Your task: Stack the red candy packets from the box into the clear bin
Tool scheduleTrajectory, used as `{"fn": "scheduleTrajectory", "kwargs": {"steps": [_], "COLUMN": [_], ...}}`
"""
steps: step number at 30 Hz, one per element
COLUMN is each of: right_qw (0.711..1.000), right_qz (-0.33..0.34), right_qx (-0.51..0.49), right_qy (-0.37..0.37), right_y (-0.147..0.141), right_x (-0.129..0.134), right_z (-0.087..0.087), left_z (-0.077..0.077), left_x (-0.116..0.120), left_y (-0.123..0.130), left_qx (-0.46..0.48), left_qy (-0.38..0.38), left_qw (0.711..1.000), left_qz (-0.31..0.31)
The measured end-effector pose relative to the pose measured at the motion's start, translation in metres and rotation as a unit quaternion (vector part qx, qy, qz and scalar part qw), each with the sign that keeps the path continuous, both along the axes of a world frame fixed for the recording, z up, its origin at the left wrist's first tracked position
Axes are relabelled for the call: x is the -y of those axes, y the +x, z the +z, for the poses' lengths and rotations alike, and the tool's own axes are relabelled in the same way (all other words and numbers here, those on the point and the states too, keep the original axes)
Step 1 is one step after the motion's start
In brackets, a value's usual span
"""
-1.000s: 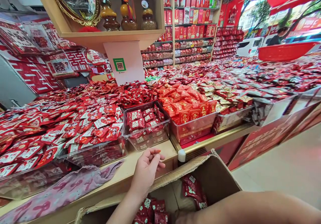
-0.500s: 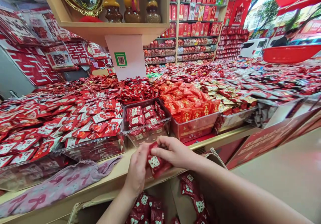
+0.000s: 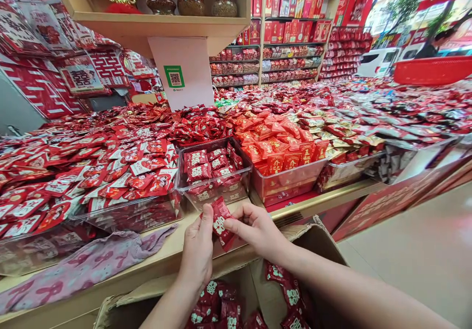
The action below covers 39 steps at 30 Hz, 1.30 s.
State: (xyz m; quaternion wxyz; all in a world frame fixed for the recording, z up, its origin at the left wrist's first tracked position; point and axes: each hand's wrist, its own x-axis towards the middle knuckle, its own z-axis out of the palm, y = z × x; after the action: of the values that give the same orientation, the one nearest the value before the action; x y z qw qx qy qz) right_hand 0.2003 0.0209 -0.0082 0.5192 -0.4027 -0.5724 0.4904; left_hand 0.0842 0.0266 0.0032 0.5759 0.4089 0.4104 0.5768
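Note:
Between my two hands is a small dark red candy packet with white double-happiness characters, tilted, its printed face up. My left hand grips its left edge, thumb uppermost. On the other side, my right hand pinches it between thumb and curled fingers. Below my forearms an opened cardboard box holds several matching packets. Just beyond my hands, a clear plastic bin contains the same kind, laid in rows.
Bins of red and white packets lie left, and a bin of orange-red packets right. A pink cloth rests on the counter edge. Above hangs a wooden shelf with a white QR-code board below. A person is far right.
The packet has turned so its printed face shows more clearly, and my right hand sits slightly lower. The view has shifted a little.

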Motion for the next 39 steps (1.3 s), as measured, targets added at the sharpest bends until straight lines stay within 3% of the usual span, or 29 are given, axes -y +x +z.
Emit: {"fn": "scheduleTrajectory", "kwargs": {"steps": [3,5,7,9,10,11,13,16,18,20,22,25,31,39], "right_qw": [0.998,0.981,0.930,0.857,0.833,0.826,0.865,0.956,0.987,0.992,0.992,0.981,0.949,0.933], "right_qz": [-0.028,-0.068,-0.100,-0.079,-0.056,-0.039,-0.063,-0.153,-0.128,-0.082,-0.093,-0.147,-0.180,-0.202], "right_qx": [0.040,0.114,0.232,0.339,0.364,0.367,0.308,0.156,0.092,0.066,0.069,0.119,0.234,0.254], "right_qy": [0.050,0.138,0.268,0.380,0.413,0.426,0.391,0.196,0.031,-0.065,-0.049,0.047,0.107,0.157], "right_y": [0.003,0.009,0.017,0.023,0.025,0.025,0.023,0.017,0.015,0.013,0.012,0.010,0.006,0.009], "right_x": [-0.002,-0.003,-0.002,0.001,0.003,0.005,0.006,0.001,-0.006,-0.012,-0.013,-0.009,0.001,0.004], "right_z": [0.000,0.001,0.003,0.006,0.007,0.008,0.008,0.004,0.001,-0.002,-0.003,-0.002,0.003,0.000], "left_z": [0.003,0.005,0.007,0.009,0.010,0.011,0.011,0.010,0.007,0.004,0.001,-0.002,-0.001,-0.004], "left_x": [0.000,0.001,0.002,0.003,0.003,0.003,0.003,0.003,0.003,0.002,0.002,0.002,0.007,0.008], "left_y": [0.001,0.001,-0.001,-0.003,-0.004,-0.004,-0.004,-0.002,0.000,0.002,0.002,0.001,-0.002,-0.002], "left_qx": [0.047,0.065,0.082,0.099,0.101,0.097,0.077,0.025,-0.003,-0.018,-0.037,-0.086,-0.206,-0.181], "left_qy": [-0.005,-0.018,-0.054,-0.098,-0.108,-0.111,-0.100,-0.052,-0.011,0.008,0.000,-0.023,0.046,0.041], "left_qw": [0.999,0.997,0.993,0.986,0.984,0.985,0.989,0.997,0.999,0.999,0.999,0.996,0.975,0.981], "left_qz": [-0.020,-0.036,-0.064,-0.093,-0.098,-0.095,-0.074,-0.052,-0.052,-0.046,-0.024,-0.012,0.072,0.058]}}
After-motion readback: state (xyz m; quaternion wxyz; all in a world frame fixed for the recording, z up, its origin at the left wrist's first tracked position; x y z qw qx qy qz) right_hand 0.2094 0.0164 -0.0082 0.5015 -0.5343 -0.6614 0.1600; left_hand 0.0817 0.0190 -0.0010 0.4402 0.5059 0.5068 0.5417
